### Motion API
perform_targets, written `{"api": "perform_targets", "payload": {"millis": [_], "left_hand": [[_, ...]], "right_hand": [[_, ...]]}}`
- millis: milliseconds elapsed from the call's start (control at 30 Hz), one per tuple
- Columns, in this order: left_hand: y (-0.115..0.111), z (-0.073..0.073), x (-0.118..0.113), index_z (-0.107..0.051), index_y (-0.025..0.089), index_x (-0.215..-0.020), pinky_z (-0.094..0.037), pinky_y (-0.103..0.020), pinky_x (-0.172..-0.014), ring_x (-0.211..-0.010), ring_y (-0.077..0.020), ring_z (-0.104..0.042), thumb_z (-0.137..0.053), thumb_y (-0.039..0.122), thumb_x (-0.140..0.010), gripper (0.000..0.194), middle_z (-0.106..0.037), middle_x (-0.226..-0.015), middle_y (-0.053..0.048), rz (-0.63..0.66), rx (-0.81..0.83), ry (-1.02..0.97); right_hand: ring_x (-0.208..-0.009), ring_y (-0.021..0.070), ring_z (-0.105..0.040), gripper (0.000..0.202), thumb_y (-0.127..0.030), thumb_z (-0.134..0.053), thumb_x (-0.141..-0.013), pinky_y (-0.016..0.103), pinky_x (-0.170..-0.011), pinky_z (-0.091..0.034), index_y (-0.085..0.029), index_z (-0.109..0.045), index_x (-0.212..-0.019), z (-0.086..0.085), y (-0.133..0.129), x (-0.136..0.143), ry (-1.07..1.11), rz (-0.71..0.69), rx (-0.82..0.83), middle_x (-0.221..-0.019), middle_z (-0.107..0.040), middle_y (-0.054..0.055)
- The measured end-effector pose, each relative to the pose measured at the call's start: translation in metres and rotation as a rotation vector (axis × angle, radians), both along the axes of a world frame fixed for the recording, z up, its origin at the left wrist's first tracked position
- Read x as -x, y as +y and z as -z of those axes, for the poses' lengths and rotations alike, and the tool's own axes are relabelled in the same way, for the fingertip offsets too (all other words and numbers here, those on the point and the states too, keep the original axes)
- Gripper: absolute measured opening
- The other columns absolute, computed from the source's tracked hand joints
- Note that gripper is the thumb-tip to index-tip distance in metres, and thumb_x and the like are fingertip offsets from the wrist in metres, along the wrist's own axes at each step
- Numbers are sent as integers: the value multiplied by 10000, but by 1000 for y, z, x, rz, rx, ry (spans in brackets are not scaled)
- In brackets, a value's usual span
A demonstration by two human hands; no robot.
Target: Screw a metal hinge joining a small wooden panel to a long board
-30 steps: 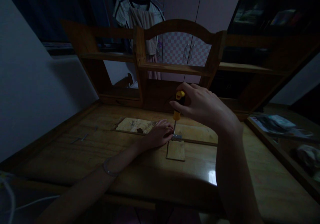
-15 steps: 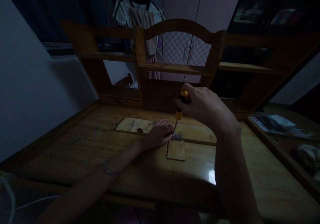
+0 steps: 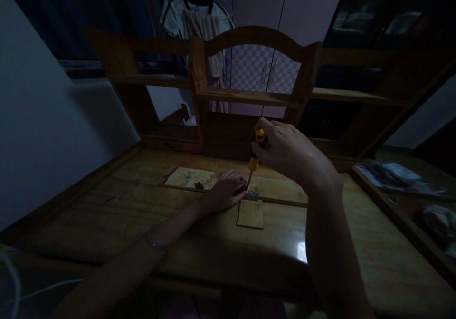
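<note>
My right hand is wrapped round the yellow and black handle of a screwdriver, its shaft slanting down to a small metal hinge. Close by the shaft's tip, my left hand rests with its fingers curled together at the hinge's left end; what they pinch is hidden. The hinge lies where a long, thin wooden board meets a small square piece of wood. Part of the long board is covered by my left hand, and its left end has dark stains.
Two thin metal pieces, perhaps screwdrivers or long screws, lie on the left of the wooden desk. A wooden shelf unit rises along the back. Papers lie on a surface at the right.
The screwdriver's handle and my right hand have shifted very slightly left, the fingers turning a little on the handle. My left hand and the wood pieces stay in place.
</note>
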State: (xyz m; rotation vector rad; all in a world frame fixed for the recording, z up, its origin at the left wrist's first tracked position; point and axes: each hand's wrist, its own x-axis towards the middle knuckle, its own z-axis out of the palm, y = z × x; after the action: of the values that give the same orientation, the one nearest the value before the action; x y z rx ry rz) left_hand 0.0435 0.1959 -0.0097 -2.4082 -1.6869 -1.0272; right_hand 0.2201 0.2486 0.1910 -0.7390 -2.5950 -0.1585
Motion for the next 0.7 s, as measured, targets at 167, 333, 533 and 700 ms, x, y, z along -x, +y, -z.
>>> {"api": "perform_targets", "payload": {"millis": [167, 333, 533, 700], "left_hand": [[0, -2, -1, -671, 206, -937, -388, -441, -1067, -1033, -219, -574, -636, 214, -881, 66, -633, -998, -41, 10, 8, 5], [0, -2, -2, -668, 201, -920, -405, -423, -1039, -1071, -229, -555, -637, 217, -883, 50, -633, -1005, -46, 4, 1, -14], [1, 0, 0, -675, 202, -937, -402, -434, -1040, -1029, -223, -566, -638, 218, -881, 69, -632, -991, -44, 8, 8, -1], [0, 0, -1, -675, 206, -914, -407, -430, -1045, -1114, -248, -529, -646, 223, -876, 51, -630, -1018, -49, -4, 1, -11]], "right_hand": [[-962, 267, -625, 330, -420, -506, -900, 364, -812, -430, -195, -562, -1135, -1, -3, -1, 19, -28, 18, -1080, -635, 110], [-1004, 251, -624, 319, -275, -527, -860, 346, -841, -429, -204, -559, -1170, -2, -4, -2, 16, -100, 41, -1127, -632, 90], [-913, 264, -639, 342, -439, -470, -939, 354, -772, -427, -188, -562, -1153, 0, -2, 1, 6, 4, 17, -973, -672, 101], [-985, 260, -630, 357, -377, -529, -884, 351, -807, -426, -225, -547, -1207, -2, -7, -2, 22, -79, 22, -1136, -642, 90]]}}
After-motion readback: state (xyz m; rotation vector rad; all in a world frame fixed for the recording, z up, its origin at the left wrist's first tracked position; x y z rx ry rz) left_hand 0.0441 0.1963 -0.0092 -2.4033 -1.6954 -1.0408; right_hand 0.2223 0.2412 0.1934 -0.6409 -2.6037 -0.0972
